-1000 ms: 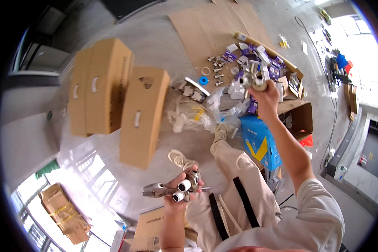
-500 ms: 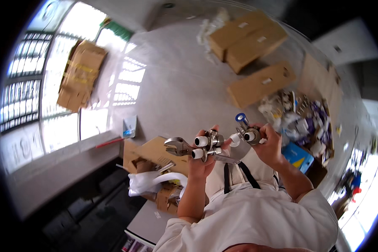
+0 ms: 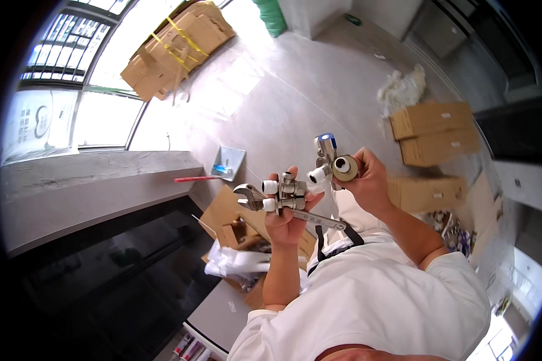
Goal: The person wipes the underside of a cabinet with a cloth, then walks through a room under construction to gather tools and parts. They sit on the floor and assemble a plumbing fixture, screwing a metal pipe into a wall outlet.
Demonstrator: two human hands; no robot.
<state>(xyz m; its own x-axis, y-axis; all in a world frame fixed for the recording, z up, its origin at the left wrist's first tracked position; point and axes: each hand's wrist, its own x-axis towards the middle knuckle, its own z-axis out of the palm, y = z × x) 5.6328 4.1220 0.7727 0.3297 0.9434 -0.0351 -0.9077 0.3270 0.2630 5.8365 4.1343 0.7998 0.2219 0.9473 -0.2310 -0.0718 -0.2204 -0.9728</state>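
Near the centre of the frame the person's left hand (image 3: 288,218) is closed around an adjustable wrench (image 3: 283,207) and a metal valve fitting with white caps (image 3: 286,189), both gripped together in the fist. The wrench head points toward the left of the frame, its handle running down to the right. Just to the right and a little higher, the right hand (image 3: 367,183) is wrapped around a second valve with a blue knob (image 3: 330,161), whose round open end faces the camera. The two fittings sit close together, nearly touching. Stacked cardboard boxes (image 3: 436,132) lie on the floor at the right, and a bundle of flattened cardboard (image 3: 174,51) at the upper left.
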